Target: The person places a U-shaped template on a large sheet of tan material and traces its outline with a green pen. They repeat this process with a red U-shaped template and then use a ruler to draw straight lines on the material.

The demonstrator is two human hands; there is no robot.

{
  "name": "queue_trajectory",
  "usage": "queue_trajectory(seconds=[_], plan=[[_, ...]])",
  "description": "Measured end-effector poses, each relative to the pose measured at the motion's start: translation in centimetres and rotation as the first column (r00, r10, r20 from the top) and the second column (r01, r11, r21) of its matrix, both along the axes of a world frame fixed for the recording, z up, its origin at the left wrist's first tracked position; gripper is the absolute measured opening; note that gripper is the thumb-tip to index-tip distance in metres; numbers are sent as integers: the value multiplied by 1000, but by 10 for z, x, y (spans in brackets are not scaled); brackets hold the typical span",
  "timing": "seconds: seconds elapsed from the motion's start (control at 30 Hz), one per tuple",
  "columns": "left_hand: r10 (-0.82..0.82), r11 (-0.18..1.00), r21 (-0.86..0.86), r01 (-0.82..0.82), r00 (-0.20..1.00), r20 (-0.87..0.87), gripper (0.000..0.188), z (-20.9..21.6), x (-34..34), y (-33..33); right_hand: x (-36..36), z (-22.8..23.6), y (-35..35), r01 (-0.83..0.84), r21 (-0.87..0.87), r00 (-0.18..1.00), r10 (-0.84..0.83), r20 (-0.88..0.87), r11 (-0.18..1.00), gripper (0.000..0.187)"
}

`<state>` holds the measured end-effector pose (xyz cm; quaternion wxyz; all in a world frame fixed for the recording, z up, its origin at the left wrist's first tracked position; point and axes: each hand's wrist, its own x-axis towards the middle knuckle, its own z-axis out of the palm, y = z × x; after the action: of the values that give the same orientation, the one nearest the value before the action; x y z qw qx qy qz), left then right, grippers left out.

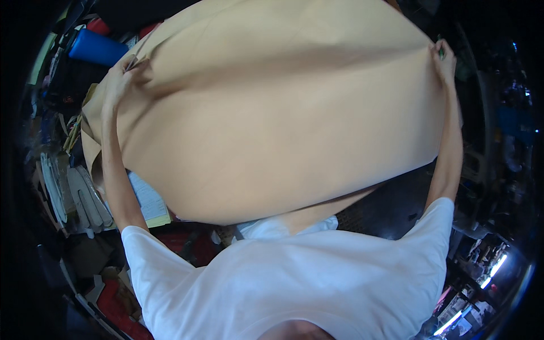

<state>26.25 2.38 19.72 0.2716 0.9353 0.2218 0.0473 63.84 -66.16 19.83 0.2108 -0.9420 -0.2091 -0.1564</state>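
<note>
A large tan sheet, smooth like leather or heavy paper, spreads across most of the view in front of me. My left hand grips its far left part, where the material bunches into creases. Something thin and dark shows by those fingers, too small to name. On the far right edge my right hand is closed, pinching the sheet, with a small green bit visible at the fingers. Both arms are stretched wide. Toward me the near edge hangs slack, and a strip of the same tan material shows beneath it.
A blue cylindrical object lies at the far left. Stacked grey-white folded pieces and a pad of written paper sit on the left. Red items are lower left. Lit tubes and clutter fill the dark right side.
</note>
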Motion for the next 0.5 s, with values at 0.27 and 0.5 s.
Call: queue_trajectory(seconds=[0.27, 0.5], plan=[[-7, 998, 61, 12, 996, -84, 37, 0, -9, -28, 106, 115, 114, 176, -100, 827, -92, 555, 979, 9], [71, 949, 305, -77, 997, 28, 50, -22, 39, -24, -14, 69, 227, -121, -24, 869, 118, 481, 992, 14]])
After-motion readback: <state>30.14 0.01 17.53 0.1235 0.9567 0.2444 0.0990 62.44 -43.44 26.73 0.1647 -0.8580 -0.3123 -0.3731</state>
